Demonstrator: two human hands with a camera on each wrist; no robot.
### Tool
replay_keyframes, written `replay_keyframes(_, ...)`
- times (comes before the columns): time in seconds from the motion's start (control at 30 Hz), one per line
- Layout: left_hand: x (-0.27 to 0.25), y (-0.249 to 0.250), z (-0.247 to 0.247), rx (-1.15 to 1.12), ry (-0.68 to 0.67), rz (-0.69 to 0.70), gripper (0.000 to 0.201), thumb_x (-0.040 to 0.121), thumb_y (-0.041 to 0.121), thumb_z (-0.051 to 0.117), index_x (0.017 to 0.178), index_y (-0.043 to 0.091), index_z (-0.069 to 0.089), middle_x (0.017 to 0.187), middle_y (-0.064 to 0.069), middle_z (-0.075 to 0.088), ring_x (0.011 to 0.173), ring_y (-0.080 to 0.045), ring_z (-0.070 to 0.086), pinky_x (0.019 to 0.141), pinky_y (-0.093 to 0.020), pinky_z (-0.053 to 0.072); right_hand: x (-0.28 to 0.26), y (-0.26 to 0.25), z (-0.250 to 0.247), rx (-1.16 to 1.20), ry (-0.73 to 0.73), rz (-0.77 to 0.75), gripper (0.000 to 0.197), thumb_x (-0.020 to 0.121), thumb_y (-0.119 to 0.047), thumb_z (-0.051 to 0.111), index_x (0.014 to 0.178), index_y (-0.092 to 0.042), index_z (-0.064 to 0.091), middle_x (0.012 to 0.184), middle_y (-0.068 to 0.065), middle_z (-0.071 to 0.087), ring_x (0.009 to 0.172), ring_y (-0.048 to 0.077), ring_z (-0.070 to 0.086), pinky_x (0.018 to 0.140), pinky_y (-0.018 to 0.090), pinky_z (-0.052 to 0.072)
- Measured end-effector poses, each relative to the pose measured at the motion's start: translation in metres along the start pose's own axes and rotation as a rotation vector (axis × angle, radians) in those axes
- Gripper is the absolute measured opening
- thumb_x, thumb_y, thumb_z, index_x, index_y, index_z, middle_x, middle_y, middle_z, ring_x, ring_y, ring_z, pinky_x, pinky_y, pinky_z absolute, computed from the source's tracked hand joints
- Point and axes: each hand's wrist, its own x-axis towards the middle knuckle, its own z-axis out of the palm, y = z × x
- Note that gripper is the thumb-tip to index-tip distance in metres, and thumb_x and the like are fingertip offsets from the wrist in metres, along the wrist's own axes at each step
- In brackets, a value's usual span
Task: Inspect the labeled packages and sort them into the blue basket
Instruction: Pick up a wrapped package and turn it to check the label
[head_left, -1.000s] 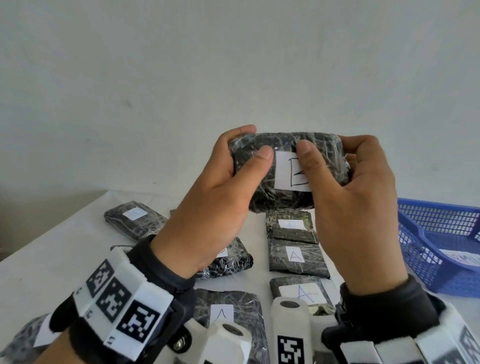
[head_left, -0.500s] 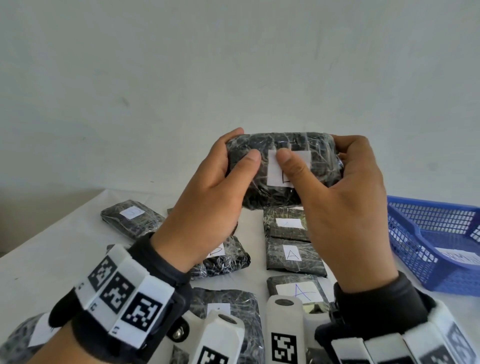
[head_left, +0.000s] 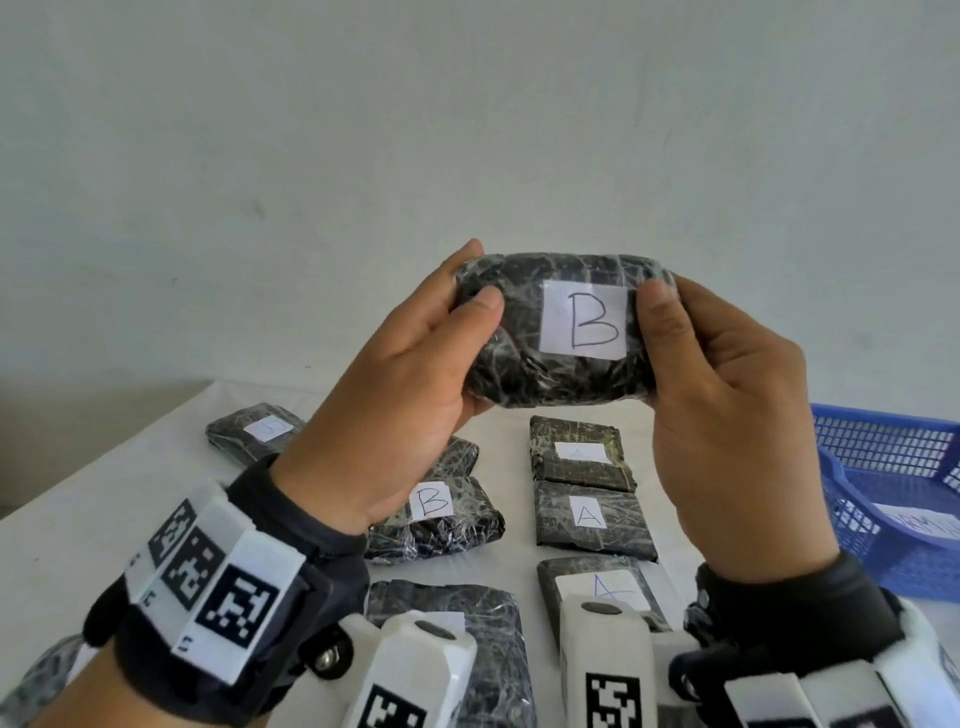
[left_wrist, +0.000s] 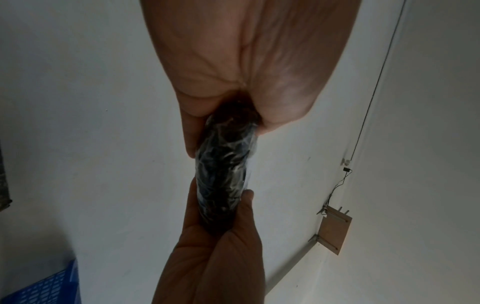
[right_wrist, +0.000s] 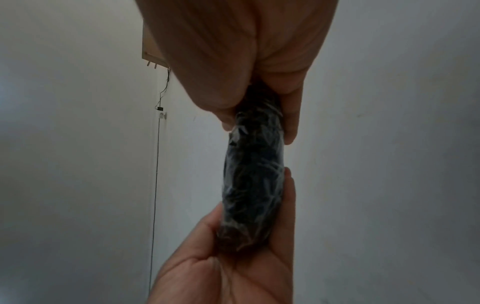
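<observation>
Wrapped pkgs: 1 pkg marked B (head_left: 561, 332) up betw. left hand (head_left: 395, 395) & right hand (head_left: 727, 415); approx 8 other pkgs (head_left: 592, 514) on table (head_left: 78, 493) below them, some half-hidden. Blue basket (head_left: 883, 447): 1, right of right hand.

Both hands (left_wrist: 233, 61) grip a dark package (left_wrist: 223, 172) (plastic-wrapped) endwise.

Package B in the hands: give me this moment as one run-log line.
phase: inspect | held: package B | hands: left hand and right hand grip its ends | label: faces camera | blue basket: right, not yet reached

Head view looks down; both wrist views, dim, perhaps upward, share the held package (head_left: 561, 332).
</observation>
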Motion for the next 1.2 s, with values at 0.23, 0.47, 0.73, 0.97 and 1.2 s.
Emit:
replay_keyframes(0.23,-0.002,-0.005,0.006,0.004,0.067,0.031,0.059,0.098,0.039,0.061,0.153,0.028,0.044,0.131,0.007,0.072,0.125,-0.012,0.066,0.11,-0.049,0.049,-0.002,0.003,0.006,0.094,0.018,0.078,0.039,0.107,-0.037,0.052,0.107,-0.007,0.076,0.099,0.028,0.073,0.099,0.056,0.064,0.086,0.072,0.053)
replay_keyframes(0.47,-0.001,-0.011,0.005,0.082,0.014,0.072,0.063,0.097,0.033,0.059,0.157,0.03,0.038,0.122,0.006,0.075,0.123,-0.015,0.067,0.11,-0.05,0.048,-0.003,-0.001,0.004,0.001,0.019,0.074,0.031,0.109,-0.03,0.057,0.1,-0.006,0.075,0.094,0.03,0.071,0.09,0.054,0.062,0.077,0.068,0.054)
replay_keyframes(0.73,-0.003,-0.01,0.01,0.086,0.001,0.059,0.071,0.092,0.032,0.058,0.158,0.031,0.034,0.121,0.012,0.075,0.122,-0.011,0.067,0.11,-0.048,0.049,-0.004,-0.008,0.0,-0.078,0.018,0.053,0.029,0.106,-0.033,0.061,0.097,-0.009,0.075,0.089,0.021,0.074,0.087,0.046,0.065,0.071,0.058,0.056)
replay_keyframes(0.97,-0.003,-0.009,0.007,0.161,-0.002,0.053,0.074,0.092,0.036,0.06,0.159,0.036,0.031,0.125,0.009,0.073,0.123,-0.018,0.067,0.111,-0.047,0.048,-0.004,-0.011,0.006,-0.185,0.003,0.053,0.02,0.1,-0.041,0.065,0.098,-0.024,0.075,0.072,-0.015,0.071,0.063,0.001,0.062,0.057,0.015,0.043)
replay_keyframes(1.2,-0.005,-0.006,0.005,0.254,-0.045,0.074,0.083,0.095,0.045,0.064,0.163,0.037,0.017,0.15,0.013,0.057,0.137,-0.005,0.054,0.119,-0.044,0.039,-0.003,-0.014,0.008,-0.16,-0.003,0.065,0.02,0.096,-0.044,0.07,0.108,-0.028,0.075,0.091,-0.016,0.079,0.086,0.004,0.074,0.078,0.033,0.061)
